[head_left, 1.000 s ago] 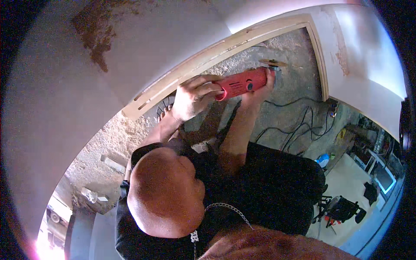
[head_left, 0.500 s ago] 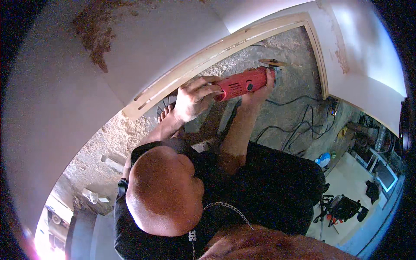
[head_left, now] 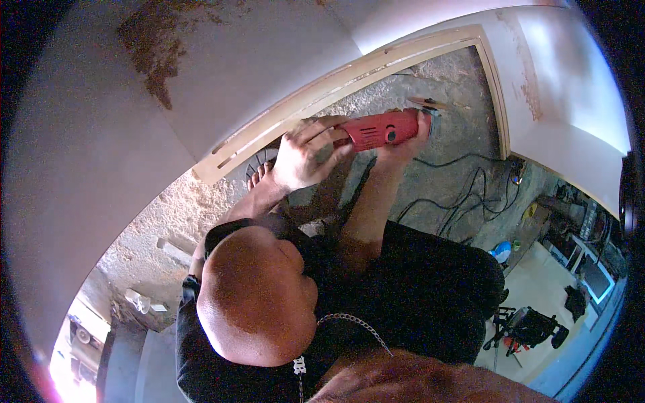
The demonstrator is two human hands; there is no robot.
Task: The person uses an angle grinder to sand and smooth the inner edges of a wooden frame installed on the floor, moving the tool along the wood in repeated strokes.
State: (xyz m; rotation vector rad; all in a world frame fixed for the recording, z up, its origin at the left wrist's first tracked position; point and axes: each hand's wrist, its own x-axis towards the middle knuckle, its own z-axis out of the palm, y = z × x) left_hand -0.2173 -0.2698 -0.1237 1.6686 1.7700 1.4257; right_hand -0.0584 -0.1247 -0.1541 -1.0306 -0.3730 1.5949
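A red angle grinder lies across the space in front of me, above the rough floor. My left hand has its fingers around the grinder's rear end. My right hand is closed around its head, at the right. The thin disc, seen nearly edge-on, sticks out past the head on the far side; whether it spins I cannot tell. Beyond the tool curves a pale wooden frame edging a white panel. The disc appears apart from the frame.
Dark cables loop over the concrete floor to the right. A sandalled foot stands below my left hand. At lower right, a light board bears black gear. Rounded bare skin and a metal chain occupy the lower part.
The grinder and both hands have shifted slightly right and down in the picture. The disc shows at a more tilted angle. Both hands still hold the grinder.
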